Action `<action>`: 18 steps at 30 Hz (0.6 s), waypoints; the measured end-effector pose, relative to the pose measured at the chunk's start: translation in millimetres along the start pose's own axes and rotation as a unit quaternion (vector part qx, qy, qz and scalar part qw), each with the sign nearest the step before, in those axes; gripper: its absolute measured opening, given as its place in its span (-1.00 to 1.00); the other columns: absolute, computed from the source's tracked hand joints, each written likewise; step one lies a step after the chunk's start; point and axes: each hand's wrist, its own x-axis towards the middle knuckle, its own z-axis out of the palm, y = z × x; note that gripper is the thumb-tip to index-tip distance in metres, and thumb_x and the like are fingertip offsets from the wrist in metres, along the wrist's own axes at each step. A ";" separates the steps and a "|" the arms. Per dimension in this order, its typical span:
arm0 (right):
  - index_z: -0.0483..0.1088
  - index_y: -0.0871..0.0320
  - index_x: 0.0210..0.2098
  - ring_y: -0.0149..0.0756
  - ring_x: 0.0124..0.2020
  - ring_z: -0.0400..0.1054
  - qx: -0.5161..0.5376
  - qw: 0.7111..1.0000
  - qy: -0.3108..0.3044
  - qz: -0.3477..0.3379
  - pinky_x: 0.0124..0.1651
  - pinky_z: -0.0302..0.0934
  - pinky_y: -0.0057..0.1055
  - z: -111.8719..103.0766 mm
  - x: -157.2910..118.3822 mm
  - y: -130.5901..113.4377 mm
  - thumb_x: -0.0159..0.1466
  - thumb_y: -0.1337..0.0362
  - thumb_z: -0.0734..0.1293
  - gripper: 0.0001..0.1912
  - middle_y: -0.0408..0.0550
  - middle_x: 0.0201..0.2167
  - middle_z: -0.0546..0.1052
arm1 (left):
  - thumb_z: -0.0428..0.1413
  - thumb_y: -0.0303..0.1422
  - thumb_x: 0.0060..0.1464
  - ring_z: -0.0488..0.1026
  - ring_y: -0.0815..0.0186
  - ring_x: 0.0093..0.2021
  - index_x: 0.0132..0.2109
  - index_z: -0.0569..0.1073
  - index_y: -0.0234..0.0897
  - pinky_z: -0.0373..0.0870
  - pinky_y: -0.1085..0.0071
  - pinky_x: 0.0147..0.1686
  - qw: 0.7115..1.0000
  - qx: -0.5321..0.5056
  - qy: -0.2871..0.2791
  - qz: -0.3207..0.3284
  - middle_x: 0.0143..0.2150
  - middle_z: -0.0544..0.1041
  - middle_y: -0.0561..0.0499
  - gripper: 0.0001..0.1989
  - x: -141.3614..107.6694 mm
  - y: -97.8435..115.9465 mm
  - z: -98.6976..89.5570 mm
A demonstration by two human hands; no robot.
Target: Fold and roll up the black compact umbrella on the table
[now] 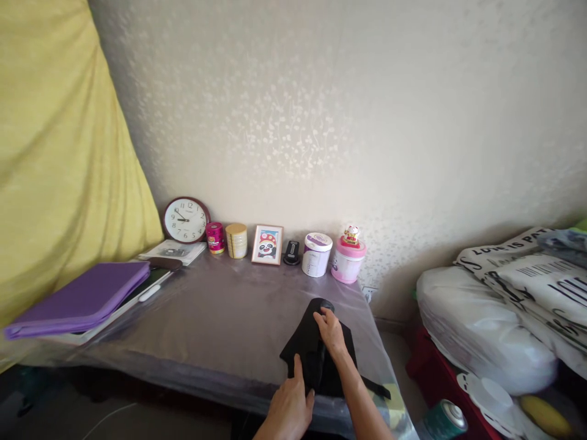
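While the right hand [331, 331] gripped the black cloth [301, 337] atop the table [220, 318], some fingers hidden, the left hand [292, 404] touched nearer folds, its hold impossible to tell, both forearms [364, 400] cut off below!

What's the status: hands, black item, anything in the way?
Left hand at near edge, right hand toward far end of black item. Item on table. Purple-lidded tub behind, apart.

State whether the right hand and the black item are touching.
Touching. The head view shows the right hand with its fingers against the upper part of the black item, no gap between.
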 end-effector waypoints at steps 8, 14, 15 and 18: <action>0.26 0.26 -0.07 -0.34 -0.47 0.41 -0.135 0.987 -0.088 -0.025 -0.36 0.11 -0.48 3.0 -5.2 -18.2 0.20 0.25 0.12 -0.65 -0.10 -0.52 0.53 | -0.14 -0.34 0.08 0.43 0.16 -0.16 0.25 -0.18 -0.50 0.27 0.36 -0.23 1.000 -0.008 0.007 0.005 -0.15 0.46 -0.26 -0.35 0.3 -0.5 -1.1; 0.31 0.15 -0.18 -0.33 -0.30 0.42 -0.166 0.978 -0.109 -0.065 -0.32 0.09 -0.50 3.5 -14.9 -25.7 0.22 0.28 0.11 -0.76 -0.17 -0.52 0.54 | -0.15 -0.28 0.09 0.41 0.14 -0.12 0.23 -0.11 -0.52 0.27 0.34 -0.19 1.000 -0.007 0.014 -0.005 -0.14 0.45 -0.26 -0.37 -1.4 -2.9 0.3; 0.31 0.14 -0.20 -0.33 -0.31 0.42 -0.166 0.978 -0.111 -0.068 -0.32 0.09 -0.50 3.2 -15.5 -25.3 0.22 0.28 0.10 -0.77 -0.17 -0.52 0.54 | -0.16 -0.27 0.10 0.40 0.14 -0.11 0.23 -0.12 -0.54 0.27 0.33 -0.18 1.000 -0.004 0.017 -0.001 -0.12 0.45 -0.27 -0.36 -3.3 -3.7 -0.4; 0.32 0.13 -0.25 -0.36 -0.36 0.41 -0.157 0.978 -0.113 -0.079 -0.35 0.08 -0.51 2.3 -16.2 -23.2 0.22 0.28 0.10 -0.80 -0.19 -0.52 0.54 | -0.17 -0.25 0.10 0.37 0.16 -0.06 0.24 -0.13 -0.55 0.25 0.36 -0.13 0.999 0.020 0.045 0.012 0.04 0.32 -0.31 -0.36 -12.1 -6.2 -5.1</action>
